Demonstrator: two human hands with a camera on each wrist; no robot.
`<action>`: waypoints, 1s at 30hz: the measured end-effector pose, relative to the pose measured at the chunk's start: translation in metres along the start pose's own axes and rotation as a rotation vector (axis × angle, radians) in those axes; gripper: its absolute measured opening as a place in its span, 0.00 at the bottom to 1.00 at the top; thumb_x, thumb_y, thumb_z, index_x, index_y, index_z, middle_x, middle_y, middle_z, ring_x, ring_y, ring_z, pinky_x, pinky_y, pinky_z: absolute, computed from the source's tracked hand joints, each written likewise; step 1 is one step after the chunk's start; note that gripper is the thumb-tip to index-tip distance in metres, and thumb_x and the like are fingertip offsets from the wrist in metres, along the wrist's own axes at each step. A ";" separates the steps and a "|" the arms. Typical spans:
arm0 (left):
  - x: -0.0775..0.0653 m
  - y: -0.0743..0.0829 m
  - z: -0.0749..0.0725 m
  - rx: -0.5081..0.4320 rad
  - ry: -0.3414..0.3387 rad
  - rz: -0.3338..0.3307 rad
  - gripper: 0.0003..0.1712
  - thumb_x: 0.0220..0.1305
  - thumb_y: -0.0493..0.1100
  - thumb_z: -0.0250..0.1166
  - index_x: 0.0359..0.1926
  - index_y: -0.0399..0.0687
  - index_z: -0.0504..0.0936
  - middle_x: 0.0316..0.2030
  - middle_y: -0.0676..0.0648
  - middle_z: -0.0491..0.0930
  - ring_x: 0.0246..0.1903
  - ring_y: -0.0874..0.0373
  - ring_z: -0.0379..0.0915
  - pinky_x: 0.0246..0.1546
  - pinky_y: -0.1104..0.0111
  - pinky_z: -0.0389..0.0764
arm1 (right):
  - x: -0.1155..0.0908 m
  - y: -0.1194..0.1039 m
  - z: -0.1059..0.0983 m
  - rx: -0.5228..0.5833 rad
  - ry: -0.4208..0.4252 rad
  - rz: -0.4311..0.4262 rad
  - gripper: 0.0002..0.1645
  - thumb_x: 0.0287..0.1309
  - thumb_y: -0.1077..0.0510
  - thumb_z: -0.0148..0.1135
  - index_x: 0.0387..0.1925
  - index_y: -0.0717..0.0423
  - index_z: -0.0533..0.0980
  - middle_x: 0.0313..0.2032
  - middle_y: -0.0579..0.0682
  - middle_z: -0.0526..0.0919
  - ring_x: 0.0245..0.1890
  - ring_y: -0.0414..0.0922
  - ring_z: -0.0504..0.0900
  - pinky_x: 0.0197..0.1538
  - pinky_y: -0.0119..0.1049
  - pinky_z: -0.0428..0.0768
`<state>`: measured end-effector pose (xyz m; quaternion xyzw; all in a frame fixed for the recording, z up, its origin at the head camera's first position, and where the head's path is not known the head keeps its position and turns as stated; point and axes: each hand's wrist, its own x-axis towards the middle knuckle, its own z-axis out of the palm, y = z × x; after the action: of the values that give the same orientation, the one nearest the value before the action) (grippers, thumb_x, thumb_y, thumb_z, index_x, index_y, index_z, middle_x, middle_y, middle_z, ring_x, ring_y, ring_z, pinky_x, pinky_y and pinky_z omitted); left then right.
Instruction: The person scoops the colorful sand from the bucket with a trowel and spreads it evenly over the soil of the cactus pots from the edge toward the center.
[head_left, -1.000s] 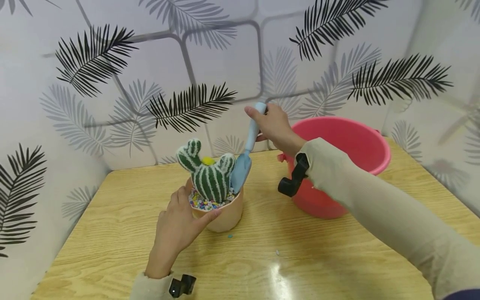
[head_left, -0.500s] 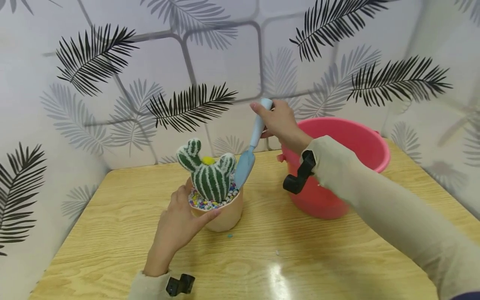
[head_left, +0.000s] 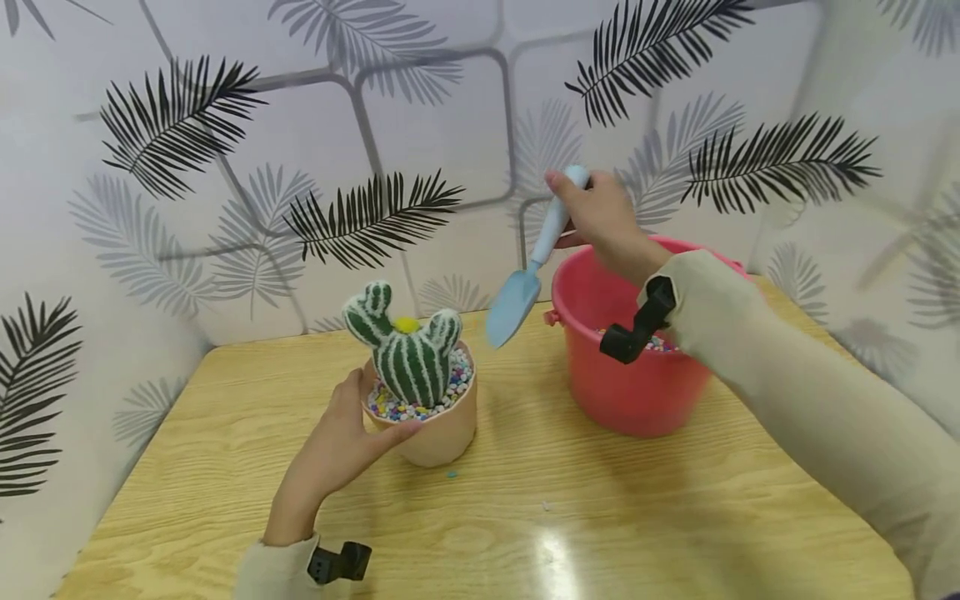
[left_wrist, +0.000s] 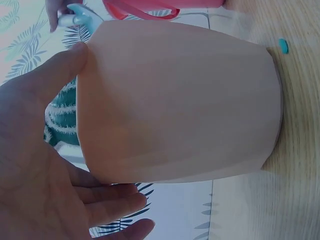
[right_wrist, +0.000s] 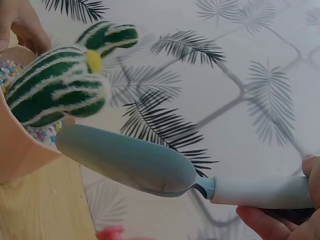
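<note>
My right hand [head_left: 603, 212] grips the pale handle of a light blue trowel [head_left: 516, 302], raised between the pot and the bucket with its blade pointing down and left. No pebbles show on the side of the blade seen in the right wrist view. A peach flower pot [head_left: 442, 433] stands on the table, filled with multicoloured pebbles [head_left: 459, 379]. From them rises a knitted green and white cactus [head_left: 412, 367] with a yellow tuft. My left hand [head_left: 337, 450] holds the pot at its left side, thumb on the near rim and fingers round the far side, as the left wrist view [left_wrist: 50, 150] also suggests.
A pink bucket [head_left: 630, 392] with pebbles inside stands right of the pot, partly hidden by my right forearm. A turquoise pebble [head_left: 452, 474] and a pale one [head_left: 546, 506] lie on the wooden table [head_left: 465, 542]. A leaf-patterned wall covering [head_left: 435, 142] closes the back.
My right hand has lifted the trowel out of the pot and carried it up and right toward the bucket. The left hand stays on the pot. The view has shifted slightly.
</note>
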<state>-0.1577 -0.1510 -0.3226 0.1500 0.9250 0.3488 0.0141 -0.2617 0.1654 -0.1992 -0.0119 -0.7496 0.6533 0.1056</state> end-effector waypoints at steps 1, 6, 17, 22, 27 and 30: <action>0.000 0.000 -0.001 0.002 -0.001 0.002 0.59 0.57 0.62 0.66 0.72 0.33 0.44 0.67 0.29 0.53 0.68 0.34 0.52 0.63 0.41 0.61 | 0.000 -0.001 -0.005 0.001 0.004 -0.003 0.17 0.64 0.46 0.57 0.37 0.55 0.66 0.28 0.49 0.72 0.19 0.37 0.80 0.27 0.32 0.83; 0.001 -0.001 -0.003 0.021 -0.011 -0.009 0.60 0.57 0.62 0.66 0.72 0.30 0.43 0.67 0.28 0.53 0.68 0.33 0.51 0.63 0.41 0.60 | -0.003 -0.006 -0.032 0.056 0.011 0.000 0.19 0.63 0.44 0.56 0.37 0.56 0.65 0.29 0.49 0.72 0.21 0.37 0.81 0.28 0.33 0.84; 0.001 0.001 -0.007 0.045 -0.027 -0.006 0.60 0.57 0.61 0.66 0.71 0.28 0.43 0.67 0.26 0.53 0.67 0.31 0.52 0.62 0.40 0.61 | 0.002 -0.014 -0.087 0.152 0.111 0.009 0.21 0.61 0.45 0.59 0.41 0.56 0.67 0.36 0.51 0.70 0.21 0.37 0.83 0.22 0.32 0.82; 0.002 0.000 -0.009 0.051 -0.039 -0.013 0.60 0.57 0.62 0.65 0.71 0.28 0.44 0.67 0.26 0.53 0.67 0.30 0.52 0.62 0.40 0.62 | 0.004 -0.008 -0.109 0.219 0.115 0.008 0.21 0.60 0.46 0.61 0.42 0.57 0.67 0.34 0.50 0.71 0.20 0.39 0.83 0.21 0.34 0.82; 0.003 0.000 -0.010 0.049 -0.053 -0.021 0.61 0.57 0.63 0.65 0.71 0.28 0.43 0.67 0.26 0.52 0.67 0.30 0.52 0.62 0.40 0.62 | 0.003 0.000 -0.125 0.186 0.133 0.027 0.21 0.59 0.44 0.61 0.42 0.55 0.67 0.33 0.49 0.71 0.20 0.38 0.84 0.21 0.34 0.82; 0.004 -0.001 -0.010 0.048 -0.060 -0.033 0.61 0.57 0.64 0.65 0.71 0.28 0.42 0.68 0.26 0.51 0.68 0.31 0.50 0.62 0.40 0.61 | 0.003 0.006 -0.130 0.131 0.141 0.051 0.22 0.59 0.42 0.59 0.42 0.54 0.67 0.33 0.48 0.71 0.20 0.37 0.83 0.22 0.33 0.82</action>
<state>-0.1632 -0.1568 -0.3148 0.1453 0.9347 0.3214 0.0442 -0.2424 0.2941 -0.1884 -0.0700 -0.6953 0.7011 0.1420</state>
